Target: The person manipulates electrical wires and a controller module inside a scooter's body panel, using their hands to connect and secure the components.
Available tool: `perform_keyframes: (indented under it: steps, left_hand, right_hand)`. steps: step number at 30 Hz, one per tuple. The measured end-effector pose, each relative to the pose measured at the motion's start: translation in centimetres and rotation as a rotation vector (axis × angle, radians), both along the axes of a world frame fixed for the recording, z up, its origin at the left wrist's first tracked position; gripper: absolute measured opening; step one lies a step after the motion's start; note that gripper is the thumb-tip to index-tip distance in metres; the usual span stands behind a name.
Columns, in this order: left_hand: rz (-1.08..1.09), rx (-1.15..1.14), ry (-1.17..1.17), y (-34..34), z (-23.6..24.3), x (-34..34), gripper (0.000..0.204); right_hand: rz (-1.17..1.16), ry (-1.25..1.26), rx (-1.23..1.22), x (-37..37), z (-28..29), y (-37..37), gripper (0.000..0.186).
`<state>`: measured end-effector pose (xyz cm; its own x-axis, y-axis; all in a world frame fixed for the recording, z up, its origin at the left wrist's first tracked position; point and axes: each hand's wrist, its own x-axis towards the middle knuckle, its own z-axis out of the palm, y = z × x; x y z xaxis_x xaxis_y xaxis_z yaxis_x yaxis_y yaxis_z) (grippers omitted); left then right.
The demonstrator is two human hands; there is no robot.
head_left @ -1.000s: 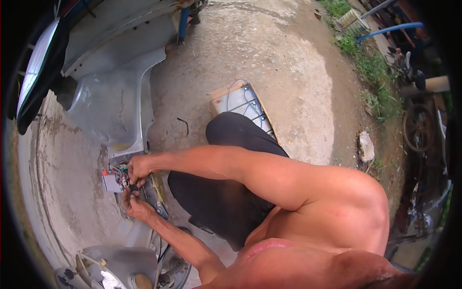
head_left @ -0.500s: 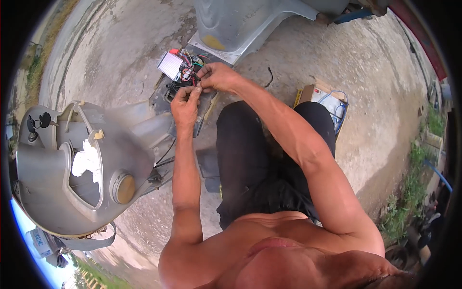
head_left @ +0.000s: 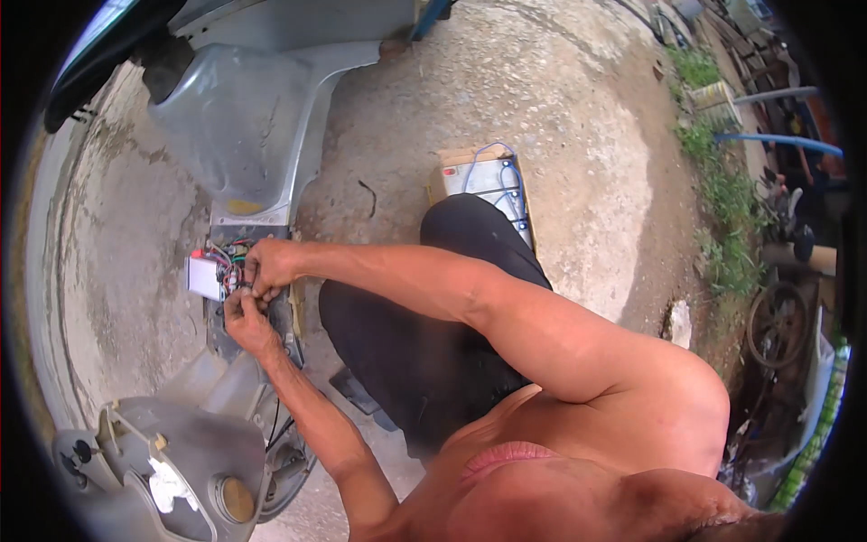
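My left hand (head_left: 249, 322) and my right hand (head_left: 274, 266) meet over the footboard (head_left: 219, 340) of a grey scooter. Both are closed in a pinch, fingertips almost touching each other. Whatever sits between them is too small to make out. Right by the fingertips runs a tangle of red, green and black wires (head_left: 232, 256). To the left of the wires lies a flat silver-white box (head_left: 205, 278) with a red piece at its upper edge.
Beyond the footboard rises the scooter's grey rear body (head_left: 239, 126). Its grey front panel (head_left: 199, 443), with a white cloth (head_left: 168, 485) in it, stands at the lower left. A carton of batteries (head_left: 488, 177) with blue wire is past my knee. A dark strip (head_left: 368, 198) lies on the concrete.
My view has swung to the right, so the scooter and both hands appear farther left and lower. The hands stay pinched together at the wires.
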<state>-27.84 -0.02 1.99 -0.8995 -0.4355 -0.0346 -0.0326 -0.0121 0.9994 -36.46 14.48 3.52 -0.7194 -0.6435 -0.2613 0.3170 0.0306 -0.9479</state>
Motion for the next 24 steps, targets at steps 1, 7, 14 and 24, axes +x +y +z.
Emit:
perform_keyframes:
  steps: [1,7,14,24]
  left_hand:
    - [0.007,-0.011,-0.042,0.2,0.9,0.3,0.012]
    - [-0.001,-0.129,-0.017,1.0,0.8,-0.2,0.017]
    - [0.162,0.013,-0.011,-0.4,0.1,0.6,0.017]
    - [0.064,-0.243,-0.063,0.6,-0.3,-0.8,0.008]
  right_hand:
    - [-0.019,-0.06,-0.007,0.3,0.4,-0.5,0.025]
    - [-0.089,-0.091,0.02,0.0,0.9,0.8,0.014]
    - [-0.148,0.2,0.235,1.9,1.9,-1.4,0.013]
    - [-0.126,-0.072,0.041,0.2,0.7,-0.1,0.016]
